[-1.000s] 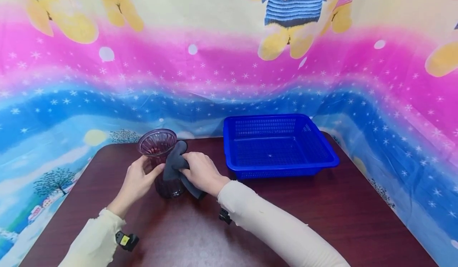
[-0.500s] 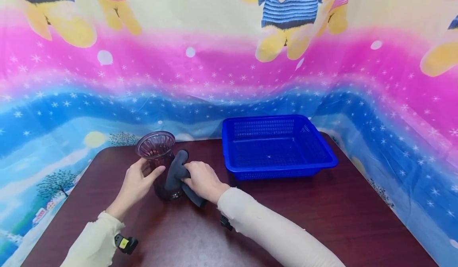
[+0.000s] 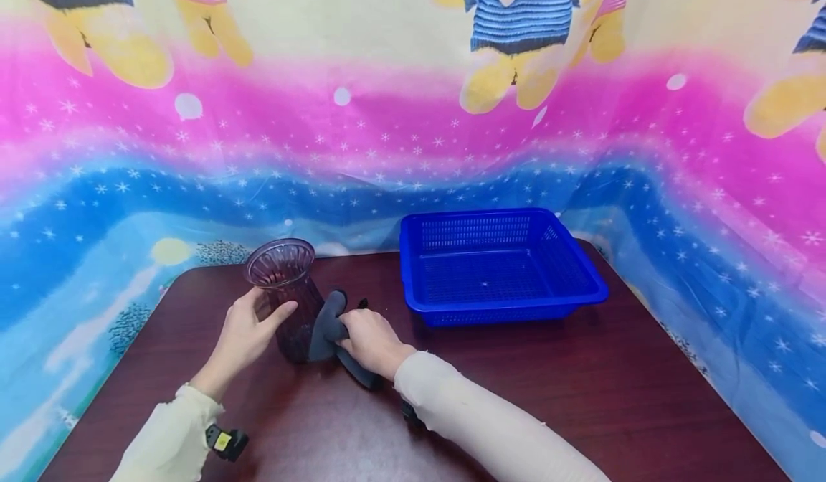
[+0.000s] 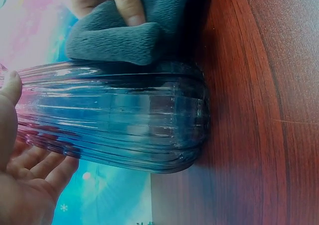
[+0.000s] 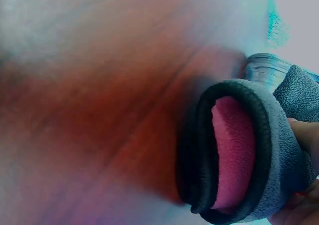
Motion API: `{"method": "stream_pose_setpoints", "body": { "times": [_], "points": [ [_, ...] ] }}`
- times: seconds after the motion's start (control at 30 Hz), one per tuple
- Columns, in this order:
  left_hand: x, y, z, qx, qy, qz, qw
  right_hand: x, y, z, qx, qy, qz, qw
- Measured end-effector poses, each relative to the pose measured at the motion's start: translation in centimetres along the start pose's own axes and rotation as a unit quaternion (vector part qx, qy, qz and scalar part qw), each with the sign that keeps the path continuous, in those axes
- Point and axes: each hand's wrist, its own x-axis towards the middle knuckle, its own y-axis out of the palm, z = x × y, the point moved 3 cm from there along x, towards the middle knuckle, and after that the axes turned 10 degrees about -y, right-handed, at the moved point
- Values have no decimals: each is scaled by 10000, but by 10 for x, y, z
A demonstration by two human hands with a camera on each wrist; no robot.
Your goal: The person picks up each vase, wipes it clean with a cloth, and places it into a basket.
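A ribbed, purple-tinted glass vase [image 3: 293, 317] with a flared rim stands on the left part of the table. My left hand [image 3: 248, 328] holds it round the upper body from the left, thumb in front and fingers behind. In my right hand [image 3: 371, 338] a folded grey cloth [image 3: 329, 328] is pinched and lies against the vase's lower right side. The left wrist view shows the cloth [image 4: 119, 38] touching the glass close to the base of the vase [image 4: 124, 115]. From the right wrist, a pink inner face shows inside the fold of the cloth [image 5: 279, 150].
A blue plastic basket [image 3: 419, 303] with slotted walls stands at the back right of the dark red wooden table [image 3: 516, 381]. Behind the table hangs a patterned cloth backdrop [image 3: 387, 130] with cartoon figures and snowflakes.
My right hand and the grey cloth have slid down the vase's right side, from the upper body toward the base. My left hand keeps its hold on the vase.
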Motion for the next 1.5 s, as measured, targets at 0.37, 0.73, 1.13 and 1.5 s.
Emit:
{"method": "stream_pose_setpoints", "body": {
  "times": [0.37,0.73,1.13,1.5],
  "points": [
    [0,0,1,-41,-34,9,10000,-3,16,-7,-186,11,125,9997],
    [-1,0,0,-11,10,39,10000,-6,18,-9,-209,21,99,9997],
    [-3,0,-1,4,-5,37,10000,-8,18,-11,-52,78,146,9999],
    [-3,1,-2,34,-10,47,10000,-6,15,-12,234,92,126,9996]
  ]
}}
